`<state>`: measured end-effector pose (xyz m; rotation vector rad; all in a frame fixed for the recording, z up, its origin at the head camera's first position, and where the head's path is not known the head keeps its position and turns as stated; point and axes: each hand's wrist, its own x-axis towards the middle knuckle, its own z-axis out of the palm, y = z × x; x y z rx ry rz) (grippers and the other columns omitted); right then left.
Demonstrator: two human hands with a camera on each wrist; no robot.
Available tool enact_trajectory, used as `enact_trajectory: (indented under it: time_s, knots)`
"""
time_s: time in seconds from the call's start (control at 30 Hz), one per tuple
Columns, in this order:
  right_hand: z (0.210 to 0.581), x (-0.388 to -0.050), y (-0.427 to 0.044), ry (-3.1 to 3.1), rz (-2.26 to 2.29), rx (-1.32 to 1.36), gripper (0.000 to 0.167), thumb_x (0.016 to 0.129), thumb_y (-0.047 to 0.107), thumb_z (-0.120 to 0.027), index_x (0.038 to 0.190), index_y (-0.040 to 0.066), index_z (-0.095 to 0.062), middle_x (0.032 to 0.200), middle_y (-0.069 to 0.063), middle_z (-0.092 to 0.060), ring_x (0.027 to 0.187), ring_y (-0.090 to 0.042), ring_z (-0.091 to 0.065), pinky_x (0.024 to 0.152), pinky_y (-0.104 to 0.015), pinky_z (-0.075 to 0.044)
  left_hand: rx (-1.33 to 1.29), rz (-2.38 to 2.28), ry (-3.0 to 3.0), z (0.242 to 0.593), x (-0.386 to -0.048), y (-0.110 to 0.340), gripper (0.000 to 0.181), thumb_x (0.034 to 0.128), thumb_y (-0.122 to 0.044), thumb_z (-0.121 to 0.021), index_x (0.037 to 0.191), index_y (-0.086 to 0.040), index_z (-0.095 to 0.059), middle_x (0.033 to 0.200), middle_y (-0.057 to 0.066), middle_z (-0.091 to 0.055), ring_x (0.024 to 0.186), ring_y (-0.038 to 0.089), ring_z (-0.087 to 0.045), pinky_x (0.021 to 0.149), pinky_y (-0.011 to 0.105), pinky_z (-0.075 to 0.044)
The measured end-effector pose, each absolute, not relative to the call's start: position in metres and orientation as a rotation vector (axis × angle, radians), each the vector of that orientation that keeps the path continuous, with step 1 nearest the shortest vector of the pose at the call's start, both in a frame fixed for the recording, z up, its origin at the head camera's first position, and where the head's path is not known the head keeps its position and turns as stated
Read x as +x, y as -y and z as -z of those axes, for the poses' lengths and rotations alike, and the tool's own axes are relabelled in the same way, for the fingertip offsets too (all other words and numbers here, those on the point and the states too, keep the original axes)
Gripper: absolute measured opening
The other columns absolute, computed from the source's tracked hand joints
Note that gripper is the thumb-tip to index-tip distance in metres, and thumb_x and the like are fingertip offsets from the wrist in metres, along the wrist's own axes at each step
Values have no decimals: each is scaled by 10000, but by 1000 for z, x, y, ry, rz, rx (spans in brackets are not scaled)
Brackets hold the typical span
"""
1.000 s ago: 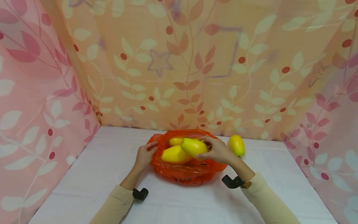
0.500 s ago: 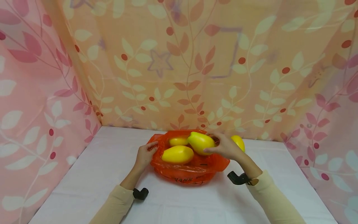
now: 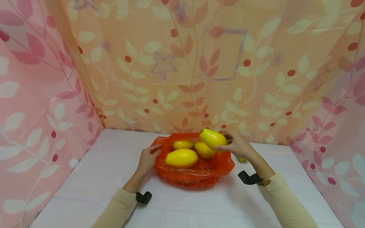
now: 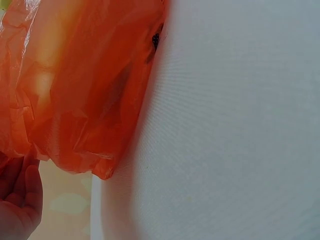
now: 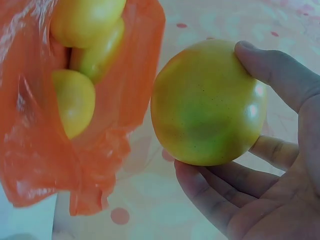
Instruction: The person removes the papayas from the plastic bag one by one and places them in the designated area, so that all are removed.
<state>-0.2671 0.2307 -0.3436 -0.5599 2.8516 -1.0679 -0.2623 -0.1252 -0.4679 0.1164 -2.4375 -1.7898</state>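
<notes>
A red plastic bag [image 3: 188, 178] stands with its mouth open in the middle of the table. Inside it lie three yellow papayas: one in front [image 3: 181, 158], one behind [image 3: 183, 144] and one at the right [image 3: 203, 150]. My left hand [image 3: 146, 159] holds the bag's left rim; the left wrist view catches only part of that hand. Over the bag's right side, my right hand [image 3: 239, 146] grips another yellow papaya [image 3: 212, 139], thumb and fingers around it. In the right wrist view this papaya [image 5: 207, 105] shows its rounded, greenish end, apart from the bag.
One more papaya [image 3: 242, 160] rests on the white-covered table [image 3: 182, 209] to the right of the bag, mostly hidden behind my right hand. A floral curtain [image 3: 194, 69] hangs along the table's back edge, with others at both sides.
My right hand has lifted its papaya up and to the right, from among the others in the bag. This uncovers the papaya at the right. My left hand stays at the rim.
</notes>
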Motion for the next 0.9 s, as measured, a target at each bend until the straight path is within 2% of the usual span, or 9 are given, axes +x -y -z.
enact_trajectory:
  time_s: [0.23,0.47,0.67,0.9]
  knots:
    - [343,-270,-241,-2899,1051,-540,704,806,393,-778,1348,28,-515,1225,-210,-633,1096,-357,-611,907,-470,-561,122,1808,2436,468,-261,125,347,961,-70,-570,1302,-36,-620,1338,156,-610,1268,303,-539,1023,436,-487]
    - [340,-272,-251,-2952,1015,-443,730,789,484,-767,1357,104,-510,1266,-194,-622,1130,-379,-609,898,-477,-564,130,1827,2419,466,-262,124,349,956,-66,-576,1301,-41,-622,1332,165,-611,1275,311,-535,1023,439,-482]
    - [338,-275,-263,-2960,1039,-431,671,813,482,-745,1358,173,-503,1271,-211,-624,1095,-368,-620,887,-482,-559,131,1829,2414,464,-261,124,348,956,-62,-574,1300,-34,-621,1335,167,-609,1282,313,-532,1024,438,-481]
    - [329,-274,-276,-3018,965,-399,703,824,494,-730,1364,105,-504,1251,-265,-621,1102,-404,-621,872,-492,-562,131,1817,2414,464,-259,125,346,948,-57,-581,1290,-23,-626,1338,171,-607,1316,321,-505,1058,454,-455]
